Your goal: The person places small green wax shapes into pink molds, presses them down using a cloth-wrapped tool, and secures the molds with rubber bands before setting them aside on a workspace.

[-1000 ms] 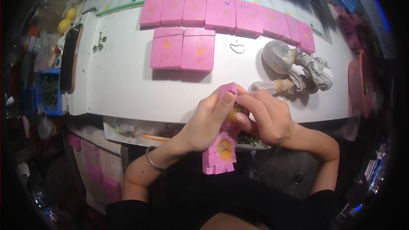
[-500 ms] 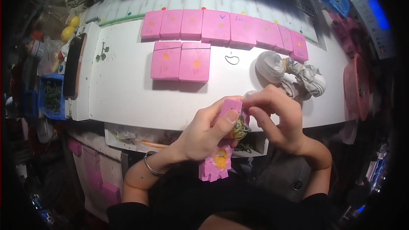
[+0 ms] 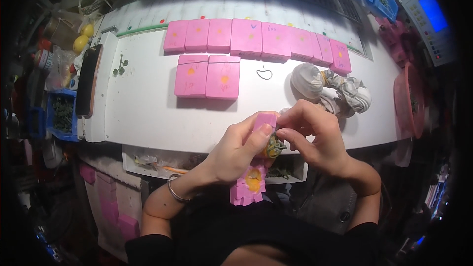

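Note:
My left hand [image 3: 235, 151] is wrapped round a pink rubber mold [image 3: 242, 190], its thumb pressing on the upper part. The mold is folded open. Its lower flap hangs toward me and shows notched edges and a yellow-stained hollow. Beside my left thumb a lumpy green-and-yellow part [image 3: 275, 149] bulges from the mold. My right hand [image 3: 318, 135] has its fingers bent in at the mold's right edge, thumb and fingertips close together just above the green-and-yellow part. What lies between those fingertips is too small to make out.
Pink mold blocks stand in a back row [image 3: 246, 37], with a banded pair [image 3: 207, 76] before them. A black rubber band [image 3: 264, 73] lies beside the pair. Grey tied cloth bundles [image 3: 335, 88] sit right, a phone [image 3: 91, 79] left. An open drawer [image 3: 295, 173] holds green pieces.
The whole view has shifted slightly, the table now lower in it. My right thumb has moved in toward the mold's edge. My left hand keeps its hold.

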`<action>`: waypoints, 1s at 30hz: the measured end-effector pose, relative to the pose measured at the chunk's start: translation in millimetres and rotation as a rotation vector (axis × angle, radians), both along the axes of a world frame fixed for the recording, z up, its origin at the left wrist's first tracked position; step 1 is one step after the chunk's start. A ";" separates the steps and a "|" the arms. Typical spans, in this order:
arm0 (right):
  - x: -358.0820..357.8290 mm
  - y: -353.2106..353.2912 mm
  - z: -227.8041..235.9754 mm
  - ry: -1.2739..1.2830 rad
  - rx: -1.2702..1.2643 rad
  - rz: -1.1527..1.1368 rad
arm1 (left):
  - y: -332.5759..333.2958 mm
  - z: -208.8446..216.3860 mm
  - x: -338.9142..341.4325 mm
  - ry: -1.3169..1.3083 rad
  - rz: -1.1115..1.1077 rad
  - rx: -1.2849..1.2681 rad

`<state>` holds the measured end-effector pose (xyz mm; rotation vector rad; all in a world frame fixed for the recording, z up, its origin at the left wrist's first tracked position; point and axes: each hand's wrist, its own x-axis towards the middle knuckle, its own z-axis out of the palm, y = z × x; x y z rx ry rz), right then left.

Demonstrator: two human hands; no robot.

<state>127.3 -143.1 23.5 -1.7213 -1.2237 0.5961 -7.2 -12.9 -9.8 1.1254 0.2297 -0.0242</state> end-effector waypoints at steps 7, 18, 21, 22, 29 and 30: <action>5.2 0.9 9.4 0.137 -0.143 0.009 | 0.5 0.7 3.5 -0.083 0.059 0.250; 1.9 -13.6 -8.9 -0.019 -0.240 0.039 | 16.3 -4.6 0.8 -0.034 0.103 0.079; -2.5 -10.0 -7.4 -0.021 -0.017 -0.006 | 12.3 -5.1 3.1 -0.050 0.114 0.122; -6.1 -5.4 -3.7 -0.042 0.029 0.011 | 11.4 -4.6 4.3 -0.053 0.127 0.164; -5.6 6.6 -8.9 -0.101 0.126 0.028 | 10.2 -7.0 5.4 -0.072 0.078 0.035; -4.2 7.7 -11.5 -0.060 0.139 0.013 | 10.3 -3.6 5.7 -0.059 0.075 0.012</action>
